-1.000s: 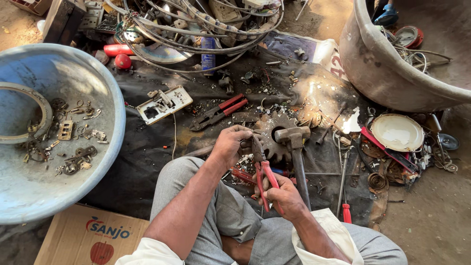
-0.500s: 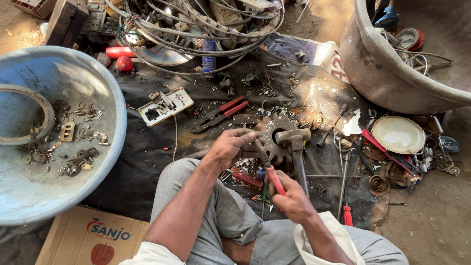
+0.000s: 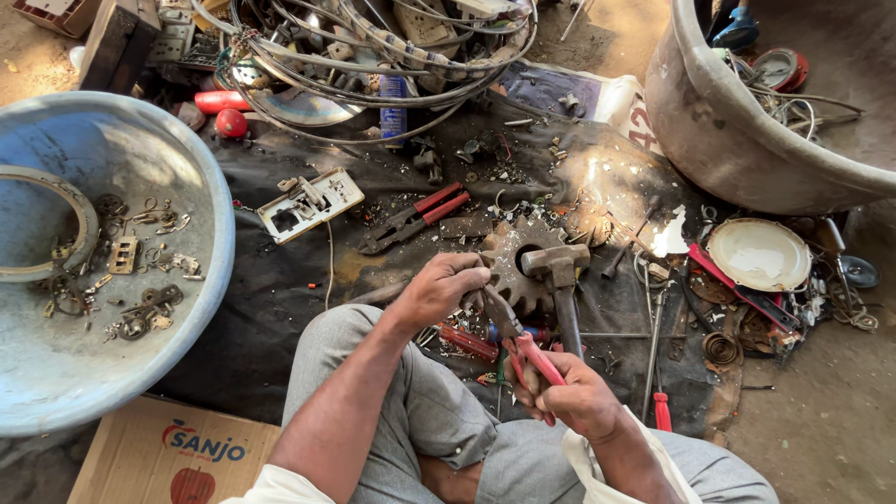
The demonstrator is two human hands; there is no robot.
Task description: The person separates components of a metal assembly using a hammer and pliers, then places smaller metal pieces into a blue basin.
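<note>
The right hand (image 3: 574, 397) is closed round the red handles of a pair of pliers (image 3: 518, 341), squeezing them together, with the jaws pointing up toward the left hand (image 3: 439, 289). That hand's fingers are curled tight about a small metal part (image 3: 478, 291), too hidden to name, held just above the knees and right at the pliers' nose. By the look of it this is the gripping or pulling-apart stage: the piece is pinned between hand and tool. The next move would call for a firm twist or pull while the left hand keeps the part from slipping. Just beyond lie a rusty gear wheel (image 3: 513, 271) and a hammer (image 3: 560, 280) resting across it, a second pair of red-handled pliers (image 3: 415, 219) farther off, and a blue basin (image 3: 103, 280) of sorted scraps to the left
</note>
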